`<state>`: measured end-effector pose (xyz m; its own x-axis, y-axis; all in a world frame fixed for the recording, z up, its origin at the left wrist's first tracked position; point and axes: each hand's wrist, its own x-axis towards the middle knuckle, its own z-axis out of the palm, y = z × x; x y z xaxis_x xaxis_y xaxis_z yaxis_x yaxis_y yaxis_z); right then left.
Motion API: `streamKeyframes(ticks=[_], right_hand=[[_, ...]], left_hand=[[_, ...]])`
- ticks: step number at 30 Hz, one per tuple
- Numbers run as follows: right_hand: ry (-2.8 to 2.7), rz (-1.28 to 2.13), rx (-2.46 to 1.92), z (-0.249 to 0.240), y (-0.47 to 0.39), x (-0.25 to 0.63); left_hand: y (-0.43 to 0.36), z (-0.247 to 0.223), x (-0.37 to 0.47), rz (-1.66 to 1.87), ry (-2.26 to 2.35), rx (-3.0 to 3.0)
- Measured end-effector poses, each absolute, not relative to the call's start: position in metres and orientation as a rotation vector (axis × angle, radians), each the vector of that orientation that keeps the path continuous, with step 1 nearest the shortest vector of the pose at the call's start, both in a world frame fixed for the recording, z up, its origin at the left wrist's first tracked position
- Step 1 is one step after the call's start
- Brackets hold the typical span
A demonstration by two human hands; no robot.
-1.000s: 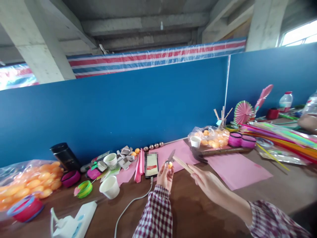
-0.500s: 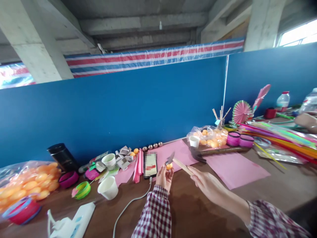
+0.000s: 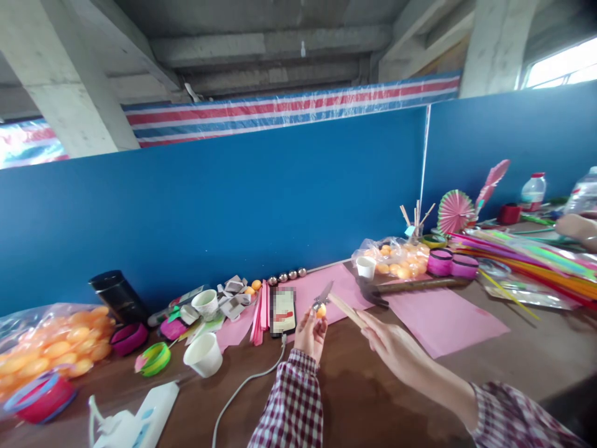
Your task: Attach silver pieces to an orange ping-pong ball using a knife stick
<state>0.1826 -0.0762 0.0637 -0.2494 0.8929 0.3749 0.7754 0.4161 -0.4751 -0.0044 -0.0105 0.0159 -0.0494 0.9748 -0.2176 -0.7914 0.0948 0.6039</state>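
Observation:
My left hand point(image 3: 311, 336) is closed at the middle of the table, its fingertips pinching a small orange ball point(image 3: 321, 310). A dark, pointed, blade-like piece point(image 3: 323, 294) rises from beside the ball; I cannot tell whether it is fixed to it. My right hand point(image 3: 385, 336) is closed around a flat pale wooden stick point(image 3: 347, 309), whose far end points at the ball and lies close to the blade-like piece. Behind my left hand a phone point(image 3: 283, 311) lies on the table with its cable plugged in.
Pink paper sheets point(image 3: 443, 318) lie beyond my hands, with a hammer point(image 3: 415, 284) across them. Paper cups point(image 3: 204, 354), a power strip point(image 3: 153, 410) and a bag of orange balls point(image 3: 60, 339) are at left. Far right, another person's hand point(image 3: 578, 230) is near colourful pipe cleaners point(image 3: 527, 249).
The ball and blade-like piece have shifted slightly in my left fingers, the piece tilting a little to the right. My right hand and the wooden stick have moved slightly rightward.

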Motion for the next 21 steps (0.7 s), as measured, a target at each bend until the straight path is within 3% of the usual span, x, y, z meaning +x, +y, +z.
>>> streamKeyframes(ticks=[21], right_hand=[[-2.101,0.386,-1.386,0.0627,-0.0798,0.1830]], left_hand=[[-0.0134,0.0179,-0.0018,1.426,0.674,0.359]])
